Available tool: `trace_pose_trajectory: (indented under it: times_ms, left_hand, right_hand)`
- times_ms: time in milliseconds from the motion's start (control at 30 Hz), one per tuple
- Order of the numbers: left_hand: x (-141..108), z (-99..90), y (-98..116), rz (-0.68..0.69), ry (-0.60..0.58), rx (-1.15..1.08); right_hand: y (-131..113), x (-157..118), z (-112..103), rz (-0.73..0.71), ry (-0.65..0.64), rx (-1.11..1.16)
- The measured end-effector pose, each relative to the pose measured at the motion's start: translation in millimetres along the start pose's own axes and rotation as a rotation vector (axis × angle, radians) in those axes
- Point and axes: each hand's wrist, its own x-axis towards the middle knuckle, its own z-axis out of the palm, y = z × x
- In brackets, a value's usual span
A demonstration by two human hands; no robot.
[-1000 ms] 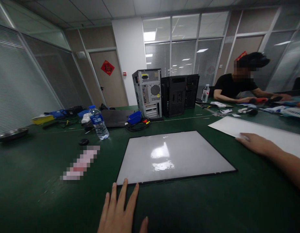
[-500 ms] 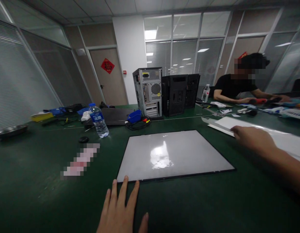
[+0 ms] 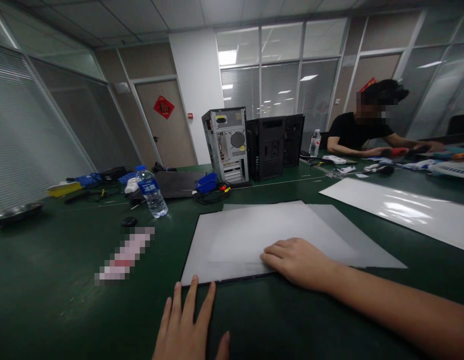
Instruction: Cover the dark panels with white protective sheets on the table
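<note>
A flat white panel with a thin black frame lies on the green table. Over it is a thin translucent white sheet, shifted to the right so that it overhangs the panel's right side. My right hand is closed at the sheet's front part, fingers together; their tips and thumb are partly hidden. At the panel's front left corner, my left hand rests with fingers spread, its fingertips touching or very near the frame. To the right lies a glossy white sheet.
Behind the panel stand an opened computer tower and black cases. A water bottle, a round black object and a blurred pink slip are left. Another person sits at the far right among tools.
My right hand has come from the right-hand stack to the panel, bringing the translucent sheet over it. The panel's bright reflection is covered. My left hand has stayed in place.
</note>
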Motion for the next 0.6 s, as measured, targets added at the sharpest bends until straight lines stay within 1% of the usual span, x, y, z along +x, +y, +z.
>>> trace_pose_trajectory:
  times_ms: [67,200,300,433,500,600]
  left_hand:
    - [0,3.6,-2,0.007,0.016,0.001]
    - [1,9.7,-5,0.009,0.027,-0.004]
    - [0,14.1,-6,0.01,0.083,-0.023]
    - [-3,16.2,-3,-0.002,0.162,-0.027]
    - [-4,15.0,-3,-0.009,0.159,-0.021]
    - [-4,12.4,-5,-0.004,0.11,-0.026]
  right_hand:
    - [-7,8,1,-0.062,0.017,0.028]
    - [-12,22,-3,-0.082,0.029,0.051]
    - [-16,30,-3,-0.09,0.045,0.06]
    - [-23,34,3,-0.087,0.069,0.03]
    - [-25,34,5,-0.069,0.075,-0.003]
    - [-27,33,5,-0.046,0.091,-0.068]
